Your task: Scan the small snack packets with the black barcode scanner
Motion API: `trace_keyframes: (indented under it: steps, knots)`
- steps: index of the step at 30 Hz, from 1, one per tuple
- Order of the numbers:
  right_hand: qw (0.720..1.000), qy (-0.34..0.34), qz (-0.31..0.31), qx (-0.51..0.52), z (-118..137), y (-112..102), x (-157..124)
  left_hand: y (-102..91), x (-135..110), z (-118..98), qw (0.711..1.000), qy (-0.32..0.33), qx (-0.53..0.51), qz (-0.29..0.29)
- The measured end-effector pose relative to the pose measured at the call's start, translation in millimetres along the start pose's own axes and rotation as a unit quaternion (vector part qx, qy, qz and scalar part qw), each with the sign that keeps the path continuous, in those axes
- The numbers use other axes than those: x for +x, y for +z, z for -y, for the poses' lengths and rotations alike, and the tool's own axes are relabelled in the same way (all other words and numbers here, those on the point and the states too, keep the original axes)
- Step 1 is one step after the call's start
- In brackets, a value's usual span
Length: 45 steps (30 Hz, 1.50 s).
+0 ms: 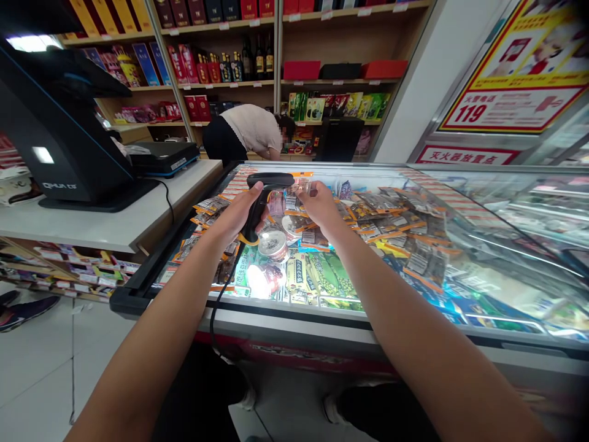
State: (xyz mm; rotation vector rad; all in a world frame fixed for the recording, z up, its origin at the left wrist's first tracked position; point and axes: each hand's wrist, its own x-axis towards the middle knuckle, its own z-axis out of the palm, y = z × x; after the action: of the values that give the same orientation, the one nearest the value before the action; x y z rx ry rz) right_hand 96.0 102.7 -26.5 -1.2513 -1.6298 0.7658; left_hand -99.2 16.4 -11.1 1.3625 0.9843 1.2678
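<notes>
My left hand point(240, 212) is wrapped around the handle of a black barcode scanner point(270, 179), its head turned toward the right. Pinched in the fingers of my right hand point(322, 205) is a small clear-and-reddish packet point(301, 184), just right of the scanner's head; its exact kind is too small to tell. Both hands are above a glass-topped chest freezer point(299, 318). Beneath them are round tubs point(272, 242), green bags point(329, 273) and many dark snack packets with orange edges point(386, 215). The scanner's cable point(214, 319) drops over the freezer's front edge.
A white counter point(179, 190) on the left bears a black checkout terminal point(78, 141) and a flat black scale point(165, 156). Behind the freezer a person point(248, 126) bends over near shelves point(239, 85) of bottles and boxes. A red-and-yellow notice point(510, 92) hangs at right.
</notes>
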Motion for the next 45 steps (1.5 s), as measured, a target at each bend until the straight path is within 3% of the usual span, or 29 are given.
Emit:
trace_keyframes:
  steps: [6, 11, 13, 16, 18, 20, 23, 26, 30, 33, 38, 45]
  knots:
    - [1.0, -0.007, 0.0, -0.02, 4, -3, -2, -0.5, -2, -2, 1.0, -0.005, 0.002, 0.002]
    - [0.992, -0.029, -0.054, -0.109, 5, -30, 6, 4.4, -3, -14, 0.997, -0.009, -0.029, -0.069]
    - [0.976, 0.004, -0.063, -0.211, 0, -45, 12, 4.7, -2, -18, 0.993, -0.01, -0.046, -0.108]
    - [0.927, 0.051, -0.072, -0.363, -9, -57, 16, 2.6, 1, -20, 0.985, -0.006, -0.071, -0.158]
    - [0.911, 0.007, -0.094, -0.402, -11, -50, 13, 1.0, 3, -20, 0.98, -0.008, -0.086, -0.181]
    - [0.918, -0.091, -0.085, -0.377, -8, -31, 4, 0.3, 3, -20, 0.976, -0.013, -0.096, -0.195]
    - [0.943, -0.184, 0.038, -0.276, 3, 14, -16, 1.1, 3, -19, 0.974, -0.01, -0.101, -0.2]
    - [0.962, -0.137, 0.157, -0.178, 10, 60, -34, 1.3, 3, -18, 0.975, -0.006, -0.103, -0.195]
    - [0.958, -0.089, 0.15, -0.229, 3, 91, -38, -1.2, 4, -16, 0.978, -0.005, -0.105, -0.182]
    - [0.966, -0.071, 0.129, -0.214, -4, 88, -34, -2.0, 4, -15, 0.979, -0.005, -0.101, -0.175]
    - [0.991, -0.086, 0.104, 0.013, 3, 56, -24, 2.1, 1, -19, 0.983, -0.015, -0.085, -0.161]
    - [0.976, -0.064, -0.078, 0.193, 5, 11, 8, 9.9, -8, -20, 0.998, -0.024, -0.028, -0.058]
